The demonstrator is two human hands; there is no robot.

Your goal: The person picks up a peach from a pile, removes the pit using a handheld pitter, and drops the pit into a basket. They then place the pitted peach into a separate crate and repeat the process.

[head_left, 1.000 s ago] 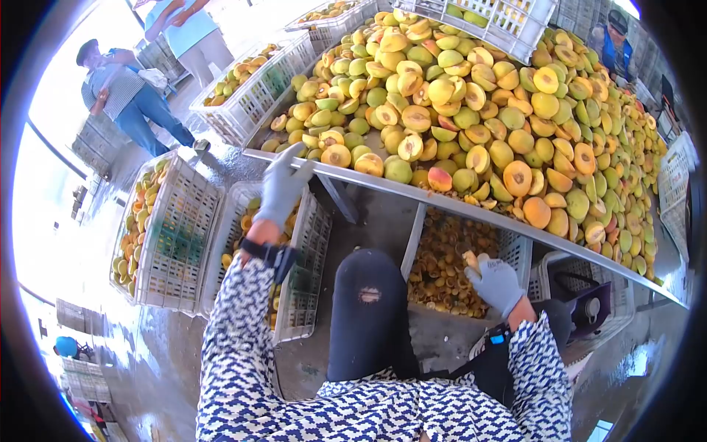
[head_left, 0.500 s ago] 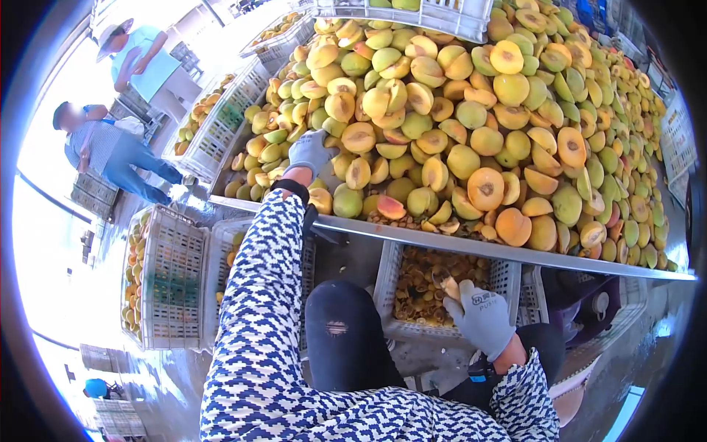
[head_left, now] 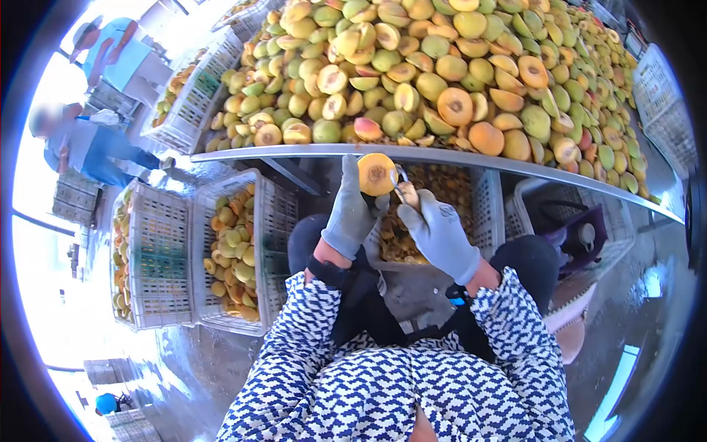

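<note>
My left hand [head_left: 353, 202], in a grey glove, grips a halved yellow fruit [head_left: 377, 174] with its cut face and brown centre showing. Close on its right, my gloved right hand [head_left: 440, 230] is closed round a small tool [head_left: 406, 193] with a light handle and a looped metal end beside the fruit. Both hands are just below the metal edge of the table [head_left: 442, 154], which bears a large heap of halved fruit [head_left: 434, 81]. Under them, partly hidden, a crate [head_left: 488, 214] holds brown scraps [head_left: 447, 184].
Crates of fruit [head_left: 269, 254] [head_left: 158, 254] stand at the lower left. Another crate [head_left: 184, 118] is beside the table's left end. Two people [head_left: 121, 59] [head_left: 92, 147] stand at the upper left. A purple bag [head_left: 585, 236] lies in a crate on the right.
My left hand has come back from the heap to the table's edge and now holds a fruit half. My right hand has moved up and left with the tool. The view has shifted.
</note>
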